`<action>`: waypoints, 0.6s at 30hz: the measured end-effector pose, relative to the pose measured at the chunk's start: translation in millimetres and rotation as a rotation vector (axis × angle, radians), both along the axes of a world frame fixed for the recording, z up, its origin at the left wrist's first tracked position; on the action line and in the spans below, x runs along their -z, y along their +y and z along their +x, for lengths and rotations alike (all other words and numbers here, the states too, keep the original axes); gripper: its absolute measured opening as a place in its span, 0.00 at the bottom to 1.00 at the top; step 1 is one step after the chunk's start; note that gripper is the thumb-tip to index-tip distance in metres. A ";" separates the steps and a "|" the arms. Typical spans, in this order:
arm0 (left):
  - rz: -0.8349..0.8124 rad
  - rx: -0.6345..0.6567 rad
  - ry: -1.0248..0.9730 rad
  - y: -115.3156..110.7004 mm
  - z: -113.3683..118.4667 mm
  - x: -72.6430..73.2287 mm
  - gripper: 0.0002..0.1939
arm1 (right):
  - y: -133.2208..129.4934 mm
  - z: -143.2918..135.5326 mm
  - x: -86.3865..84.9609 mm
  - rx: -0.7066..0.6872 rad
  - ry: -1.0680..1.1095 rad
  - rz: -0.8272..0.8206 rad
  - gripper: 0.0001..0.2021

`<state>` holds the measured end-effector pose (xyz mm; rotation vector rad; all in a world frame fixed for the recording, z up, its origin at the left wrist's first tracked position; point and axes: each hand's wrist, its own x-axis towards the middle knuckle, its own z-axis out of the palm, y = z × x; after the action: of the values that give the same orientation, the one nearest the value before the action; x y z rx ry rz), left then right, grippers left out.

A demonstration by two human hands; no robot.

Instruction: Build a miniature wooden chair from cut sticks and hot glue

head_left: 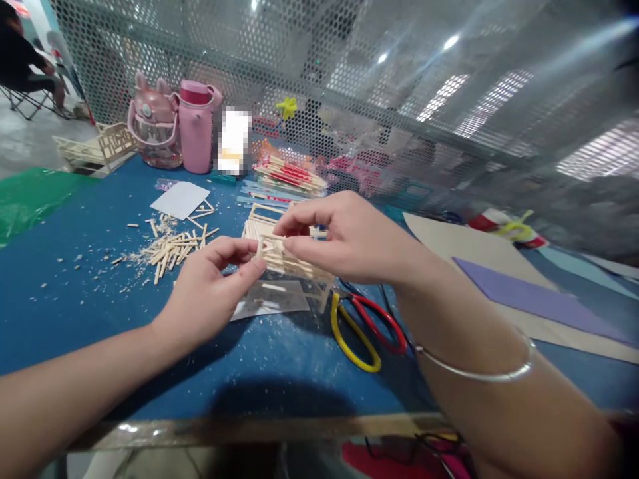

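A small frame of pale wooden sticks [299, 267] is held up between both hands over the blue tabletop. My left hand [212, 283] pinches its left end between thumb and fingers. My right hand [344, 236] closes its thumb and fingers at the top of the frame; whether a separate piece sits in that pinch is hidden. Below the frame lies a translucent sheet [272, 301]. Scissors [357, 332] with one yellow and one red handle loop rest under my right wrist. More pale stick work [255, 228] shows just behind the hands.
Cut stick pieces [174, 253] and crumbs lie left, near a white card [180, 198]. Two pink bottles [196, 133] stand at the back before a perforated metal screen [279, 60]. Bundled sticks [289, 174] lie behind. Purple sheet [534, 299] is at right. A person [22, 56] sits far left.
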<state>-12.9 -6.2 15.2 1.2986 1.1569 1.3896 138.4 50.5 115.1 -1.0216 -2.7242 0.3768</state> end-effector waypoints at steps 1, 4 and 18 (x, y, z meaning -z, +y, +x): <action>0.005 -0.004 0.003 -0.2 0.2 0.3 0.12 | 1.7 0.0 -0.9 -0.005 -0.015 -0.065 0.08; 0.009 -0.018 0.010 0.1 0.6 1.2 0.10 | 11.7 0.2 -4.9 0.007 -0.051 -0.245 0.06; 0.046 -0.021 0.045 1.0 0.3 3.3 0.09 | 9.3 -4.2 -14.1 -0.172 -0.128 0.384 0.03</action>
<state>-12.6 -5.2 11.9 1.3599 1.1783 1.4161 134.2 59.8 129.2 -0.7324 -2.8466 -0.1908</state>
